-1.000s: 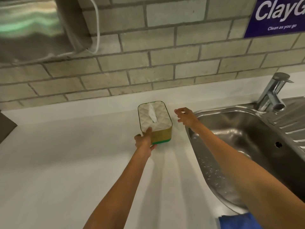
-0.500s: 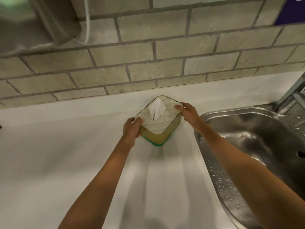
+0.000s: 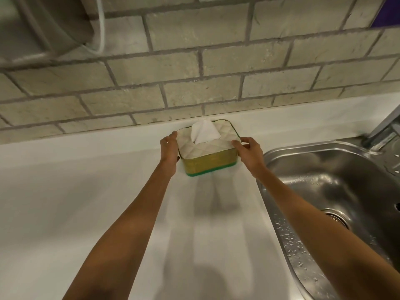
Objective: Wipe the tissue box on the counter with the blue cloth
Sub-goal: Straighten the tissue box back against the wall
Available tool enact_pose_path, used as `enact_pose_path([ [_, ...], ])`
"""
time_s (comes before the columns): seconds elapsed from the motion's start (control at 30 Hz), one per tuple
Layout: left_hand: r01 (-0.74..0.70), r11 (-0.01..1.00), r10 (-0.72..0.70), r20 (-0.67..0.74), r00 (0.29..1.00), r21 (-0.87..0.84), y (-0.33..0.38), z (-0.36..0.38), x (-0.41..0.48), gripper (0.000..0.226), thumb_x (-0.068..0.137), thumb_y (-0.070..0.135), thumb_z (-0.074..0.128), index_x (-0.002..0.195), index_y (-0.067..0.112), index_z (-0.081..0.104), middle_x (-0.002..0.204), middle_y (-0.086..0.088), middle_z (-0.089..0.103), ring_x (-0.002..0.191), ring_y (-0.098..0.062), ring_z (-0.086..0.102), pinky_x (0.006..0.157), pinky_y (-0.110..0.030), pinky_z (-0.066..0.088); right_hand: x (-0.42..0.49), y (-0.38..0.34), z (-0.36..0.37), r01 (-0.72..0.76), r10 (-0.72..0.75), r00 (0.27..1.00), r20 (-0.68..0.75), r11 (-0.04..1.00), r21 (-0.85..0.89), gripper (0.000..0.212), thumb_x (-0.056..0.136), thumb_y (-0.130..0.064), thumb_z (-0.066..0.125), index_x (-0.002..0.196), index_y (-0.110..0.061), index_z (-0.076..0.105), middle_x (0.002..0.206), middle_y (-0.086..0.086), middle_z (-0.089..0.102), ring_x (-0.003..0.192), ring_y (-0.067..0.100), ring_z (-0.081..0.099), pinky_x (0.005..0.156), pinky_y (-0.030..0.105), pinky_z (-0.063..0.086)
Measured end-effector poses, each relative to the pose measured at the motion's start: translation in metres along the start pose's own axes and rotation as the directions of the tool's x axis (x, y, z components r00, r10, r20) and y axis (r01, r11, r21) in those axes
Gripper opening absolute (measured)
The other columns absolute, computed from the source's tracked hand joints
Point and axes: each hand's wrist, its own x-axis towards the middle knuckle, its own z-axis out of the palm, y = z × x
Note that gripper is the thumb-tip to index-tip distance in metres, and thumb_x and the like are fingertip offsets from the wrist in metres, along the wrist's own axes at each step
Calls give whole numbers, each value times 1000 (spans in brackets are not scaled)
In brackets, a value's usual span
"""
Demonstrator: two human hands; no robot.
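The tissue box [image 3: 207, 161], yellow-sided with a green base and a quilted cream lid, stands on the white counter [image 3: 86, 202] close to the brick wall, long side facing me. A white tissue [image 3: 204, 132] sticks up from its slot. My left hand [image 3: 170, 151] grips the box's left end. My right hand [image 3: 249, 153] grips its right end, fingers on the lid's corner. The blue cloth is out of view.
A wet stainless steel sink [image 3: 337, 191] lies right of the box, with its drain [image 3: 337, 217] and the base of a tap [image 3: 385, 131] at the right edge. A metal wall unit [image 3: 39, 24] with a white cable [image 3: 100, 24] hangs at the upper left.
Both hands have turned the tissue box from end-on to sideways and shifted it back toward the wall. The right hand went from hovering beside it to gripping it. The blue cloth left the view.
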Motion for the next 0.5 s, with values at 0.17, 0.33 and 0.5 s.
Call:
enact_pose_path([
  [0.17,-36,999,36,-19,999,-6,6,7,5,49,97,43,34,138,15,37,122,-6,54,111,-23,53,89,-33,45,0,-2,3,-20,20,1000,20,1000,4,47,84,-37,61,122,-11,54,97,6,61,88,22,56,87,40,49],
  [0.33,-49,999,49,15,999,-20,6,8,9,47,97,47,31,134,20,42,138,-8,52,124,-24,51,108,-37,40,3,-1,4,-28,28,999,15,1000,13,48,83,-37,63,122,-11,54,99,6,61,89,21,56,86,38,49],
  [0.5,-66,997,68,49,997,-40,5,6,7,37,98,45,29,118,23,51,127,-7,58,104,-19,55,90,-30,44,4,-1,4,-45,44,998,35,999,18,49,82,-38,63,123,-12,53,101,6,60,88,21,56,83,37,48],
])
